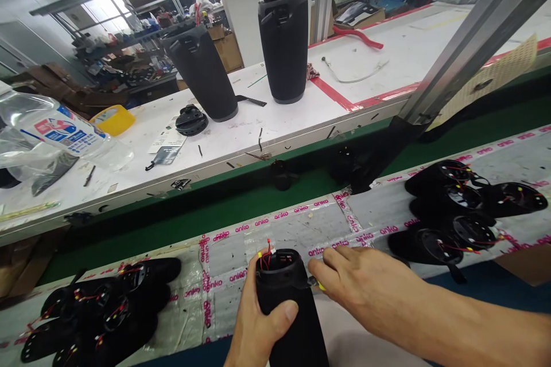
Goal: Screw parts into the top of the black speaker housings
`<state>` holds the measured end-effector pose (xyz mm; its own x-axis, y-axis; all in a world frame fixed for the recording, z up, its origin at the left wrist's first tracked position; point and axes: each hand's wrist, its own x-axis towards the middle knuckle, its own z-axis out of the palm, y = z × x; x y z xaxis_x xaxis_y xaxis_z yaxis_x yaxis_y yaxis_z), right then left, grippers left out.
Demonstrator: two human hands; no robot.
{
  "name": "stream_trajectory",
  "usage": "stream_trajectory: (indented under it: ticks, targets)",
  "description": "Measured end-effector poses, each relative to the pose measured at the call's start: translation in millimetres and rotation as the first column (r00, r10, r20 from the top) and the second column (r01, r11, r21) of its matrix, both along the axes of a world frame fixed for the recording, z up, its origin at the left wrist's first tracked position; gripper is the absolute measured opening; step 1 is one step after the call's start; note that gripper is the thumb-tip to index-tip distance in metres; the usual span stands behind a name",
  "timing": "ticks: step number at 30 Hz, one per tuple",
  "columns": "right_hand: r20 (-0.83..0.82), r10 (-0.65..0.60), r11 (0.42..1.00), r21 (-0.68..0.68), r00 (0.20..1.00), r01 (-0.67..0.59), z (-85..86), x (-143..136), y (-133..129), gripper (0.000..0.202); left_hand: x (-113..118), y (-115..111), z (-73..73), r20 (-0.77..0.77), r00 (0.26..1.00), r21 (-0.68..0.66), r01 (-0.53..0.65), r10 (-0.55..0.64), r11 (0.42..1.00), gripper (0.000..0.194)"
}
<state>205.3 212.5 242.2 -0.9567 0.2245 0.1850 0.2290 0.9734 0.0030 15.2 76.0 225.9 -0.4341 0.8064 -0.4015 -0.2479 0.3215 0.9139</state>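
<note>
My left hand point(258, 321) is wrapped around a black cylindrical speaker body point(297, 321), its thumb lying across the front. The speaker's top end is open, with red wires point(267, 252) and small white and yellow connectors sticking out. At the right side of its rim, my right hand point(348, 275) is closed on a small tool with a yellow part point(321, 285). Most of that tool is hidden by the fingers, so its kind cannot be made out. The tool's dark tip meets the speaker's upper right edge.
Several similar black speakers lie on the taped bench to the left point(116, 304) and right point(456, 206). On the white shelf point(241, 143) ahead stand two speakers point(284, 51), a black round part point(191, 120), a plastic bottle point(73, 132) and yellow tape point(114, 120). A metal post point(469, 40) slants at right.
</note>
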Motion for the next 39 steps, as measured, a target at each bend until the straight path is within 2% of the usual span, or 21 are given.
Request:
stream_trajectory:
  ticks: [5,10,13,15,16,18,20,22,23,30,35,39]
  targets:
    - [0.088,0.060,0.998,0.022,0.994,-0.062,8.6,-2.1,6.2,0.032,1.2,0.7,0.8,-0.110,0.994,-0.040,-0.029,0.024,0.999,0.095]
    - [0.190,0.067,0.997,0.012,0.979,-0.071,11.3,-5.1,9.8,0.029,2.0,3.1,1.6,-0.167,0.986,-0.053,-0.021,0.012,0.998,0.097]
    - [0.192,0.099,0.994,0.029,0.976,-0.106,9.4,-7.2,11.2,0.026,0.1,5.5,0.3,-0.163,0.986,-0.049,-0.020,0.011,0.999,0.096]
    - [0.203,0.102,0.994,0.009,0.974,-0.106,9.2,-9.1,13.6,0.024,-1.6,7.1,-2.4,-0.104,0.995,-0.045,-0.005,0.001,0.999,0.095]
    - [0.204,0.106,0.994,-0.026,0.973,-0.103,10.1,-9.9,15.6,0.022,-2.3,7.8,-4.3,-0.048,0.999,-0.029,0.009,-0.010,1.000,0.093]
    - [0.163,0.097,0.981,-0.181,0.982,-0.067,13.6,-10.4,20.9,0.013,-3.1,8.2,-8.9,0.100,0.995,0.028,0.023,-0.026,0.999,0.088]
    - [0.087,0.017,0.926,-0.378,0.996,0.017,17.8,-9.0,26.3,0.001,-3.2,7.6,-13.3,0.235,0.972,0.062,0.008,-0.023,0.998,0.084]
    - [0.058,-0.087,0.867,-0.487,0.995,0.104,19.6,-6.3,29.5,0.008,-3.2,6.9,-16.2,0.302,0.953,0.047,-0.007,-0.007,0.999,0.082]
    - [0.064,-0.107,0.862,-0.492,0.992,0.125,19.0,-5.0,29.7,0.009,-3.3,6.8,-16.8,0.309,0.951,0.038,-0.005,-0.008,0.999,0.082]
    - [0.089,-0.022,0.974,-0.221,0.996,0.041,2.9,-5.7,15.5,0.008,-3.4,13.3,-14.2,0.213,0.975,0.081,0.046,-0.063,0.996,0.097]
    - [0.079,0.017,0.993,-0.119,0.997,-0.007,0.1,-8.2,13.9,0.013,-4.6,12.5,-16.0,0.116,0.989,0.049,0.090,-0.095,0.995,0.096]
    - [0.065,0.023,0.992,-0.126,0.998,-0.015,-1.5,-7.9,16.5,0.016,-6.1,11.0,-12.4,0.033,0.995,0.025,0.095,-0.095,0.995,0.096]
